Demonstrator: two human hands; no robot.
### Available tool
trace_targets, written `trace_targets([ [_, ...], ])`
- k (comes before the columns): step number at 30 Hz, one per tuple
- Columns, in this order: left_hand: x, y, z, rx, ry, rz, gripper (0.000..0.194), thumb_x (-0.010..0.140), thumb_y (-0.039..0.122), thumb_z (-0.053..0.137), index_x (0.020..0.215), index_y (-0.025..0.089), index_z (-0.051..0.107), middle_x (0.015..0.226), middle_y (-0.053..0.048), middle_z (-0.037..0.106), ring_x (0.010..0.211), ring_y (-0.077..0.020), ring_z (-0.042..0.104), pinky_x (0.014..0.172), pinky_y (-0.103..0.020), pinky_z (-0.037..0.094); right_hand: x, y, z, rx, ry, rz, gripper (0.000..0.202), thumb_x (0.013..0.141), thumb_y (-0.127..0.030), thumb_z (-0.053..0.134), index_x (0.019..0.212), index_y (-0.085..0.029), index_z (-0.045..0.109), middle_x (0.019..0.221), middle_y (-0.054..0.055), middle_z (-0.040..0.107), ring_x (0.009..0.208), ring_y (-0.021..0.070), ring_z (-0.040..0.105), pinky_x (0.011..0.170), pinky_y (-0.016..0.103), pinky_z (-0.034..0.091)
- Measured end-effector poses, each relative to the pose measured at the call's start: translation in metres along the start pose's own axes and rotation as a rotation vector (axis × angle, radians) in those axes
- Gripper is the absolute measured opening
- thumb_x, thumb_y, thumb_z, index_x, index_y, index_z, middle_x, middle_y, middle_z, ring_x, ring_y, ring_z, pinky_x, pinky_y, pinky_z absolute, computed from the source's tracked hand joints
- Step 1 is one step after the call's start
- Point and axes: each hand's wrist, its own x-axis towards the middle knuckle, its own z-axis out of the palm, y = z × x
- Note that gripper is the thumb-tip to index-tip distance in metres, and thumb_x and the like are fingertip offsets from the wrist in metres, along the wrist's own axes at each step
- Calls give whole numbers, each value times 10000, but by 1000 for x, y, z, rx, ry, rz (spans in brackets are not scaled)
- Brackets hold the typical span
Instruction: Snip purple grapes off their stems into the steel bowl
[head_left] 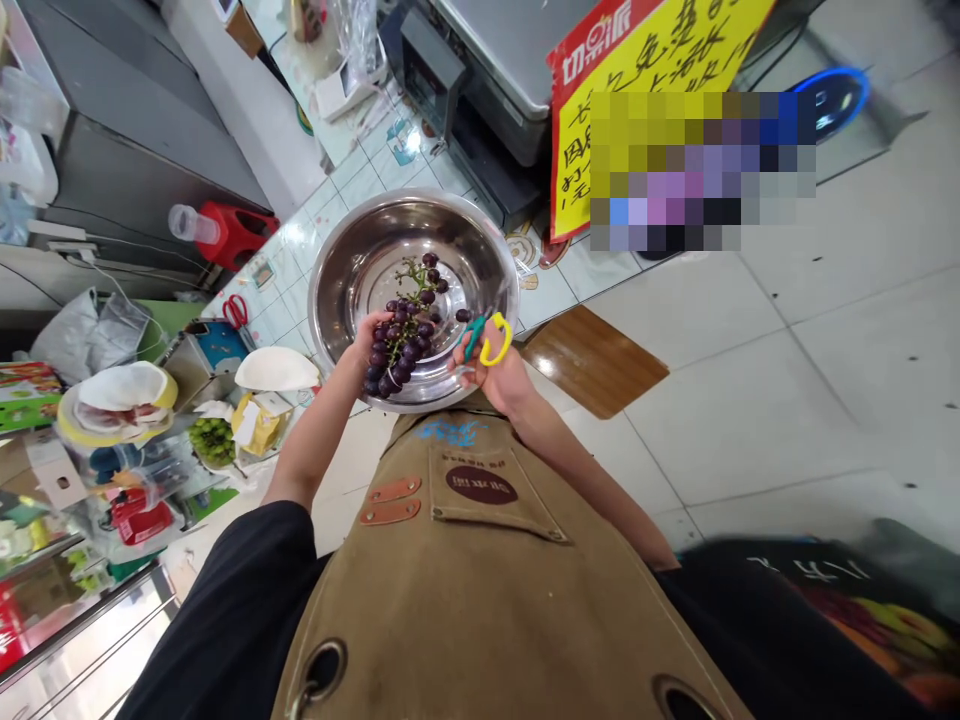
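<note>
A bunch of dark purple grapes [397, 348] with green stems is gripped at its left side by my left hand [370, 335]. It hangs over a wide stainless steel basin [341, 235]. On the right side of the basin, my right hand [491, 372] has its fingers around scissors [495, 340] with one yellow and one green handle loop. Their blades point up over the basin and are blurred, so I cannot tell how far apart they stand. One loose grape [463, 315] lies between the bunch and the scissors.
A printer-like machine [465, 110] and a yellow-red sign [600, 120] stand beyond the basin. On the left are red-handled scissors [235, 310], a red jug [229, 232], a white tray [277, 369] and green grapes [213, 440]. A wooden stool top [596, 362] is at right.
</note>
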Motion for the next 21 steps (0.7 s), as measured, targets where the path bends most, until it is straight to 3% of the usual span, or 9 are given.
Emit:
trace_targets([
  [2,-8,-3,4,0,-7,3,663,702,412,608,1234,46,757,968,-178,846,903,-353,816,854,-469,652,9,-1,8,-147,112,-174,399,879,-505,847,924,-247,547,875,10,687,805,160,687,495,218,506],
  [5,-18,-9,7,-21,-21,27,601,689,389,632,1164,53,784,918,-179,844,987,-403,815,900,-509,656,29,-5,24,-249,235,-279,546,692,-306,989,947,-255,508,978,-18,704,795,128,670,550,214,566],
  [10,-25,-18,-1,-18,-32,8,512,705,360,670,1101,64,802,830,-174,830,996,-427,816,904,-530,662,51,-10,38,-294,158,-208,601,589,-237,1019,936,-245,528,800,-82,615,707,100,624,576,207,580],
  [15,-37,-23,-8,-95,-162,65,559,688,377,686,1140,67,794,899,-172,847,945,-409,825,814,-484,667,52,-20,22,-451,71,-210,566,635,-309,998,946,-258,527,765,-94,601,687,96,641,569,183,525],
  [18,-49,-28,-6,-196,-236,104,620,662,379,689,1189,65,781,1001,-181,855,993,-411,822,837,-486,668,63,-35,10,-804,101,-194,487,701,-371,945,948,-268,538,760,-58,619,707,154,648,587,242,525],
  [21,-57,-32,-3,-312,-145,173,568,688,376,692,1159,71,779,967,-168,852,949,-381,827,811,-456,674,87,-45,11,-1414,244,-175,321,783,-350,854,914,-248,580,876,56,719,901,283,712,766,374,583],
])
